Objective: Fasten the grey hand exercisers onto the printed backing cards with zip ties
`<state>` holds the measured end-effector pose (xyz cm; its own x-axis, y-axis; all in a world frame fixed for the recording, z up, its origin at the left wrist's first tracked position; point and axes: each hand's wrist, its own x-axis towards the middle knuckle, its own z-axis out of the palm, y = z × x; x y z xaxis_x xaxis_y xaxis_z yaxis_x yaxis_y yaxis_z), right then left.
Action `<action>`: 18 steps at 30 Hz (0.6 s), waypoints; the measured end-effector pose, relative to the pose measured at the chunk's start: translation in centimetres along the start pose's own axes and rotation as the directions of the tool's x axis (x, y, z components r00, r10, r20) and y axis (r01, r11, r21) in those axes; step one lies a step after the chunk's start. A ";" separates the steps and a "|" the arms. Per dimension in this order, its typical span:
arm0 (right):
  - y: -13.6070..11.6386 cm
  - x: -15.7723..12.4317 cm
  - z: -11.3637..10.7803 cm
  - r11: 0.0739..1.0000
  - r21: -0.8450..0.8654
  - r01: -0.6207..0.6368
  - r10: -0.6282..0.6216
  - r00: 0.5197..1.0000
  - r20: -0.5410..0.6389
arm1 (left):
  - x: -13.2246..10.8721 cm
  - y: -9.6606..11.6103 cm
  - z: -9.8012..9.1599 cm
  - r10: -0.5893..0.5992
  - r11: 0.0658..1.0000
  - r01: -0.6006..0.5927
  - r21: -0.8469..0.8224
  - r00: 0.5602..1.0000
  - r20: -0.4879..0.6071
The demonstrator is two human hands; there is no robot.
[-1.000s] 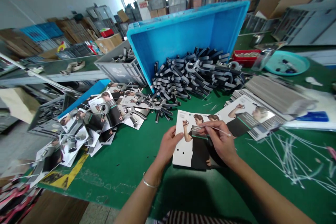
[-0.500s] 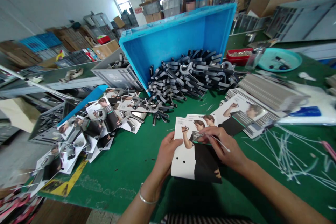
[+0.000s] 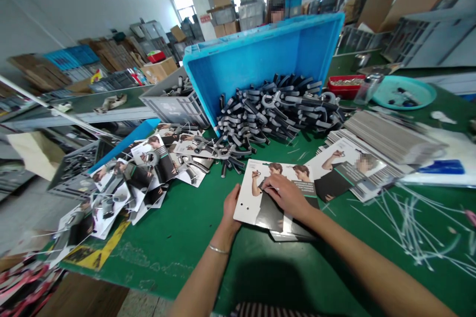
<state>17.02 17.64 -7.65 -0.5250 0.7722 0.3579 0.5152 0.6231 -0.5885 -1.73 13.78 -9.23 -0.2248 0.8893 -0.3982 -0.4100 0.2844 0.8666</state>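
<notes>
My left hand [image 3: 232, 210] grips the left edge of a printed card [image 3: 249, 203], thumb at the edge and the other fingers behind it. The card has a picture of a person and two small punched holes at lower left. My right hand [image 3: 286, 195] lies over the card's front, fingertips pinched together near its middle. A thin white cable tie is in this pinch, mostly hidden by the fingers. Under the card's right side lies a second printed card [image 3: 308, 185], partly covered by my right hand and forearm.
Behind the cards, a tipped blue crate [image 3: 253, 54] spills grey-and-black hand grips [image 3: 275, 109]. Carded grips [image 3: 130, 178] pile up at left. At right lie a stack of cards [image 3: 345, 163] and loose white cable ties [image 3: 412, 228]. Beyond are a red tray [image 3: 345, 90] and a turquoise dish [image 3: 405, 91].
My right hand has moved left across the card, its fingers now closer to the card's middle. The front card has shifted left and turned, showing more of the card beneath. The view has shifted slightly.
</notes>
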 end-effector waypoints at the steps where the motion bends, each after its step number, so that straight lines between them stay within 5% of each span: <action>1: 0.2 0.1 0.2 1.000 -0.016 -0.003 0.003 1.000 0.013 | -0.1 -1.0 -0.4 -0.014 1.000 0.014 -0.021 1.000 0.003; 5: 0.4 -0.4 0.0 0.999 -0.034 -0.001 0.002 0.999 0.045 | -1.1 -4.2 -1.3 -0.068 0.994 0.083 -0.072 0.979 0.194; 8: 0.4 -0.9 -0.5 0.999 -0.034 -0.008 0.011 0.998 0.067 | -1.2 -4.8 -1.3 -0.071 0.997 0.063 0.038 0.964 0.258; 15: 0.7 -1.3 -1.0 1.000 0.009 0.013 -0.014 0.995 0.099 | -0.8 -4.5 -0.7 0.227 0.923 -0.312 0.224 0.914 0.336; 18: 0.7 -1.5 -1.4 0.998 0.067 0.004 -0.011 0.994 0.106 | -1.0 -4.3 -0.3 0.277 0.872 -0.386 0.300 0.896 0.348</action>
<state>19.09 17.13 -7.61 -0.5998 0.7476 0.2853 0.4668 0.6165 -0.6341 -0.02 11.52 -12.70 -0.0074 0.9999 -0.0120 -0.0053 0.0119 0.9999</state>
